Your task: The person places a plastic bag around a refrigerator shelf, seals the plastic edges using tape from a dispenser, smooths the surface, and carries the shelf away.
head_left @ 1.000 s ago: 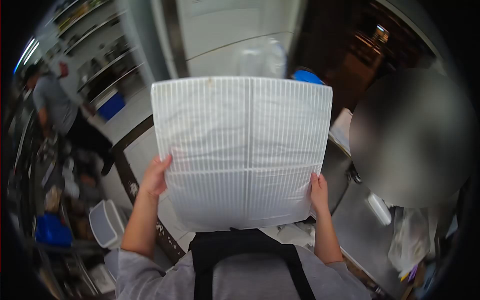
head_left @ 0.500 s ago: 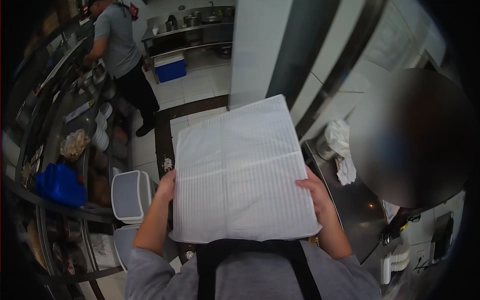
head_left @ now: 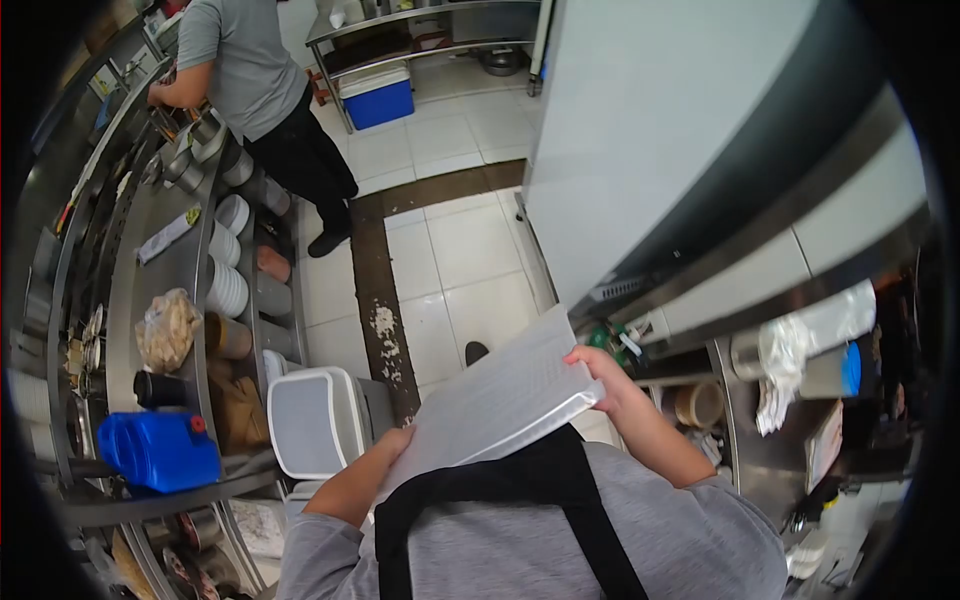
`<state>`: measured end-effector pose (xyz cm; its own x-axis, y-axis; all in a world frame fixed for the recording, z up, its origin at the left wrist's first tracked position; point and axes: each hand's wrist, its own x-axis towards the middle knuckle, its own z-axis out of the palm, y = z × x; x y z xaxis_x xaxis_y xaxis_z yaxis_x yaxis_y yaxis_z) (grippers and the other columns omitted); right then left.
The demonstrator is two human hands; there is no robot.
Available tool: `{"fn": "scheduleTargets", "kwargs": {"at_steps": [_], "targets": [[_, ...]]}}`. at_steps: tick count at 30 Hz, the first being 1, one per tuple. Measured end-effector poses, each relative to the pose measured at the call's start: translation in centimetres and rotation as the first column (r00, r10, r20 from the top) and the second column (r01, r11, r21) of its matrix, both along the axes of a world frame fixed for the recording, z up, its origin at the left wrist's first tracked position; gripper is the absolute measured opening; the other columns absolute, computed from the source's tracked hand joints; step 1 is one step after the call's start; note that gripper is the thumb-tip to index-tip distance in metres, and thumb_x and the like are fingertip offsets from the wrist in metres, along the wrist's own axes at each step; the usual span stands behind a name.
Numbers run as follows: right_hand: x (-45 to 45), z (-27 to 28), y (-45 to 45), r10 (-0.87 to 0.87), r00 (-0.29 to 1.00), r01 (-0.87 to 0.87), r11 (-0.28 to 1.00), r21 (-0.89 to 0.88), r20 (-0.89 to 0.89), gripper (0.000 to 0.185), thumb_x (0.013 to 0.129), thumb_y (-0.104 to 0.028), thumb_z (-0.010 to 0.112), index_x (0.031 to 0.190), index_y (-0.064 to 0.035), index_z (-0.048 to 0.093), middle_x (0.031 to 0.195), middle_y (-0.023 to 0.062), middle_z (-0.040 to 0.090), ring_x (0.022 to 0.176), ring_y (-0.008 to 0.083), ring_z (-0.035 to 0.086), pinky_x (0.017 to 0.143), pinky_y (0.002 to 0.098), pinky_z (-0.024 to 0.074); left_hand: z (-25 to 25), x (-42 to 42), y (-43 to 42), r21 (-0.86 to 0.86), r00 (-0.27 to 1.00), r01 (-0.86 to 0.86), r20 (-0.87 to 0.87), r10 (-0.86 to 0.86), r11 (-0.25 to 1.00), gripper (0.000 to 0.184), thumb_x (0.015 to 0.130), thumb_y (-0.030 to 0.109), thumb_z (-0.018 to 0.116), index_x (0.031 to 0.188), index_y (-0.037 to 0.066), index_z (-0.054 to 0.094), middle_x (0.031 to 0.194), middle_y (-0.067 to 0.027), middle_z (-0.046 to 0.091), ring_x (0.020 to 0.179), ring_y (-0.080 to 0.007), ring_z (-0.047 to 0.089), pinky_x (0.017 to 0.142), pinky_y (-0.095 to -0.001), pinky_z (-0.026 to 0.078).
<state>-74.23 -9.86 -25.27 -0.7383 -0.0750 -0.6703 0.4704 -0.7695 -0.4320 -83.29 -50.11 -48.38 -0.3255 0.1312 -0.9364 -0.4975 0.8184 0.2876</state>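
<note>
A flat, square white package (head_left: 497,392) in clear plastic, with fine ridges across its face, is held in front of my body. It is tilted, so I see it at a slant with its near edge shiny. My left hand (head_left: 396,446) grips its left side. On the opposite side, my right hand (head_left: 592,374) holds the upper right corner, thumb on top. What lies inside the wrapping I cannot make out. The fingers under the package are hidden.
Left stands a metal shelf counter (head_left: 150,300) bearing a blue jug (head_left: 160,450) and a bag of food (head_left: 168,330). A grey-lidded bin (head_left: 312,425) is beside it. Ahead, a person (head_left: 255,90) works at the counter. A tall white cabinet (head_left: 640,130) and steel counter (head_left: 750,470) stand right.
The package has tipped from facing me to a steep slant and sits lower and closer to my body. The view has shifted, showing more floor and the cabinet. Both hands keep their hold.
</note>
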Motion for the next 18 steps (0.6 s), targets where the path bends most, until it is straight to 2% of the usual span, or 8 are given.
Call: {"fn": "scheduleTargets", "kwargs": {"at_steps": [5,7,10,11,13,15,16,18], "targets": [[-15.9,-0.1,2.0,0.058,0.998,-0.058,0.998,-0.005,0.007,0.050,0.076,-0.017,0.055,0.120,0.0053,0.051,0.108,0.0209,0.060,0.098,0.0352,0.061,0.088,0.0454,0.0493,-1.7,-11.9,-1.0,0.027,0.978,-0.207,-0.035,0.208,0.978,0.063,0.094,0.047,0.044,0.121,-0.009,0.056,0.110,-0.0235,0.064,0.097,-0.0326,0.065,0.090,-0.0397,0.046],[-22.9,1.8,3.4,0.160,0.986,-0.160,0.987,-0.005,0.047,0.044,0.077,-0.016,0.054,0.115,0.0055,0.052,0.106,0.0192,0.061,0.097,0.0327,0.061,0.086,0.0444,0.0506,-1.1,-16.4,-0.2,0.032,0.940,-0.329,-0.087,0.331,0.944,0.065,0.094,0.048,0.042,0.122,-0.008,0.055,0.111,-0.0233,0.064,0.097,-0.0330,0.065,0.090,-0.0397,0.046],[-31.5,4.4,4.5,0.213,0.977,-0.210,0.973,0.096,-0.026,0.041,0.078,-0.016,0.053,0.113,0.0046,0.052,0.104,0.0173,0.059,0.093,0.0313,0.061,0.083,0.0444,0.0512,-0.2,-22.8,1.9,0.070,0.842,-0.522,-0.120,0.527,0.850,0.066,0.095,0.050,0.039,0.123,-0.008,0.055,0.112,-0.0222,0.064,0.098,-0.0322,0.065,0.091,-0.0389,0.046],[-34.0,5.1,4.9,0.228,0.971,-0.217,0.966,0.139,-0.065,0.040,0.078,-0.017,0.054,0.113,0.0041,0.052,0.103,0.0165,0.059,0.091,0.0307,0.061,0.082,0.0444,0.0512,0.0,-24.5,2.6,0.070,0.841,-0.523,-0.122,0.527,0.850,0.066,0.095,0.050,0.039,0.123,-0.008,0.055,0.112,-0.0222,0.064,0.098,-0.0322,0.065,0.091,-0.0389,0.046],[-38.6,6.2,5.7,0.243,0.967,-0.229,0.961,0.152,-0.077,0.040,0.078,-0.017,0.054,0.113,0.0032,0.051,0.102,0.0158,0.058,0.090,0.0299,0.061,0.082,0.0440,0.0511,5.8,-28.1,7.1,0.075,0.842,-0.526,-0.091,0.531,0.847,0.057,0.099,0.045,0.035,0.122,-0.002,0.057,0.108,-0.0194,0.065,0.092,-0.0281,0.065,0.085,-0.0390,0.049],[-42.8,5.8,7.1,0.251,0.964,-0.233,0.957,0.170,-0.088,0.040,0.078,-0.017,0.054,0.113,0.0023,0.051,0.102,0.0151,0.058,0.089,0.0292,0.061,0.082,0.0435,0.0510,2.5,-32.0,7.7,0.100,0.831,-0.551,-0.017,0.555,0.828,0.057,0.099,0.046,0.035,0.124,-0.002,0.056,0.109,-0.0196,0.064,0.094,-0.0283,0.064,0.086,-0.0397,0.049],[-44.9,4.7,8.0,0.228,0.970,-0.219,0.971,0.100,-0.085,0.043,0.078,-0.017,0.054,0.117,0.0015,0.050,0.104,0.0154,0.057,0.093,0.0291,0.060,0.085,0.0433,0.0497,1.5,-34.3,8.5,0.118,0.814,-0.580,0.056,0.578,0.806,0.058,0.098,0.047,0.036,0.125,-0.001,0.055,0.110,-0.0198,0.064,0.095,-0.0285,0.064,0.086,-0.0405,0.048],[-48.7,3.7,9.8,0.180,0.980,-0.178,0.983,0.031,-0.083,0.046,0.078,-0.017,0.054,0.120,0.0006,0.048,0.107,0.0156,0.057,0.096,0.0290,0.059,0.088,0.0430,0.0483,0.4,-39.3,10.2,0.125,0.858,-0.513,0.026,0.514,0.850,0.060,0.097,0.049,0.037,0.127,-0.001,0.054,0.112,-0.0197,0.063,0.098,-0.0284,0.063,0.089,-0.0392,0.047]]}}
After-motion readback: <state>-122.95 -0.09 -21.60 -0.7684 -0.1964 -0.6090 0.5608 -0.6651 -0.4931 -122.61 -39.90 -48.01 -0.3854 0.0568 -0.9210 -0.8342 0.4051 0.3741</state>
